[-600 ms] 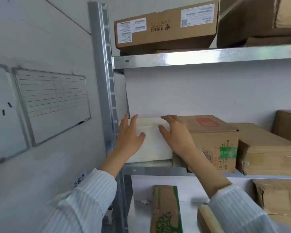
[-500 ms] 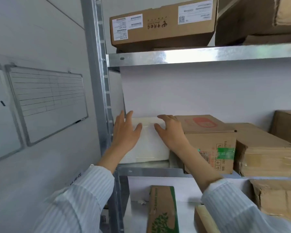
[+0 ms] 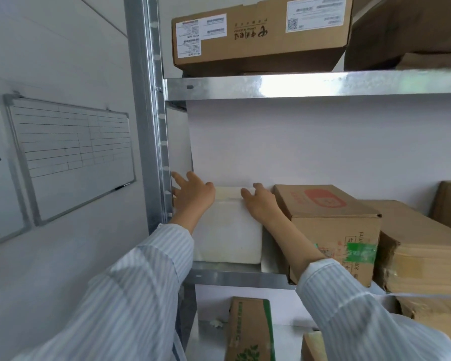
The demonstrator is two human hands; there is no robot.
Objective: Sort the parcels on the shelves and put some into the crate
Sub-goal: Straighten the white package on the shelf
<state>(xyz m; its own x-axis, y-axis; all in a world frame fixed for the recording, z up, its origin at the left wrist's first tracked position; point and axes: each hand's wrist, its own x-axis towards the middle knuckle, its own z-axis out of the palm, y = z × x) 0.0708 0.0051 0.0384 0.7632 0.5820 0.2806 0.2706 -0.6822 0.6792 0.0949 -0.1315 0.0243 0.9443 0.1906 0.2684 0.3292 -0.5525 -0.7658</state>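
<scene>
White parcel [image 3: 228, 230] between left hand [image 3: 194, 198], right hand [image 3: 261, 205]

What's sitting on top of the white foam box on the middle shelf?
Only the left hand and right hand rest on the white foam box, one near each side. The strip between them is bare; the top under them is hidden.

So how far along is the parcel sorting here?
Done: nothing confirmed; no crate is in view. In hand: the left hand and right hand rest on the white foam box at the left end of the middle metal shelf, beside the brown cardboard box with green tape. Left: that box is not yet lifted, and the flat labelled cardboard box above sits on its shelf, so most sorting appears ahead.
</scene>
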